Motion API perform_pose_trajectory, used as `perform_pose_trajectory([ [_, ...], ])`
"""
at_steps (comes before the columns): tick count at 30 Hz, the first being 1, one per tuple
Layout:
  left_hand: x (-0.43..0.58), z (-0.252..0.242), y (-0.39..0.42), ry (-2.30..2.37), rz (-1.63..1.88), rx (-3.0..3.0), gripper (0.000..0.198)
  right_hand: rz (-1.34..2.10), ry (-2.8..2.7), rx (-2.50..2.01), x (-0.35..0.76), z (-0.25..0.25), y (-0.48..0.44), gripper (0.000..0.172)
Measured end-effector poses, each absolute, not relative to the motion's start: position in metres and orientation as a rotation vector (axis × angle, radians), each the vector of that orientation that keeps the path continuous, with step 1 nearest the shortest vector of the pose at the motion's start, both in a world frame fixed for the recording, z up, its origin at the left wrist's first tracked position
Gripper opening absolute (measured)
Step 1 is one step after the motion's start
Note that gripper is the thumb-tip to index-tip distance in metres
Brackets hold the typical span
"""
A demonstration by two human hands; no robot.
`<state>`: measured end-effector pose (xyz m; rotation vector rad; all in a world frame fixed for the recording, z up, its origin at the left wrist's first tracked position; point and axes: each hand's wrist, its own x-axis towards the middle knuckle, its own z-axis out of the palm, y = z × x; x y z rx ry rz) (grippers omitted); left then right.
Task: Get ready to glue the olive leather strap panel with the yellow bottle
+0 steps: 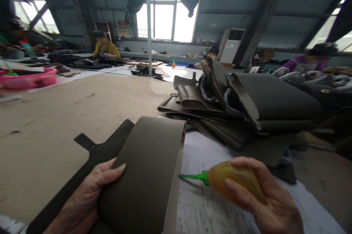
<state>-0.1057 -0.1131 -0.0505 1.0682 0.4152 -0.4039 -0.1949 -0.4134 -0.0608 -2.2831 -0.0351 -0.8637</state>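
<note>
Near the lower edge of the head view, on the tabletop (55,124):

1. Left hand (88,197): grip grasping a dark olive leather panel (145,168), thumb laid across its outer face. Panel is curled over on itself, its pale cut edge turned to the right; a flat dark piece with a small tab (84,141) lies under it, reaching out to the left.

2. Right hand (264,197): grip clenched round an amber squeeze bottle (233,181). Green nozzle (192,177) points left, its tip just beside the panel's pale edge; whether it touches cannot be told.

3. White sheet (209,204): marked with grey streaks, lying under both the bottle and the panel's right side.

4. Heap of olive leather pieces (247,113): folded panels and partly assembled bags, piled beyond the right hand, near it but apart.

5. Pink tub (27,78): far left of the tabletop, well apart.

6. Other people: one in a yellow top (106,49) seated at the far side; others further right behind the heap.

7. White standing unit (231,45): against the far wall, below the windows (163,10).
</note>
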Motion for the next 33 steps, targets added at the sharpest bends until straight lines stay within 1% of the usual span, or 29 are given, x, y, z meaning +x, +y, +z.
perform_pose_trajectory([
  [5,-0.105,-0.05,-0.113,0.359,-0.44,1.028,0.031,-0.868,-0.104,-2.336,-0.195,-0.057,-0.411,0.02],
  [10,-0.106,-0.048,-0.116,0.435,-0.396,1.063,0.037,-0.962,-0.086,-2.284,-0.176,-0.057,-0.41,0.017],
  [18,-0.107,-0.043,-0.12,0.372,-0.422,1.025,0.027,-1.022,-0.065,-2.259,-0.149,-0.071,-0.423,0.021],
  [26,-0.107,-0.049,-0.113,0.391,-0.419,1.04,0.034,-0.948,-0.04,-2.282,-0.176,-0.06,-0.411,0.017],
  [30,-0.106,-0.051,-0.112,0.376,-0.408,1.105,0.039,-0.888,-0.039,-2.324,-0.193,-0.056,-0.407,0.018],
  [33,-0.105,-0.052,-0.113,0.344,-0.451,1.074,0.036,-0.841,0.005,-2.309,-0.204,-0.057,-0.404,0.02],
])
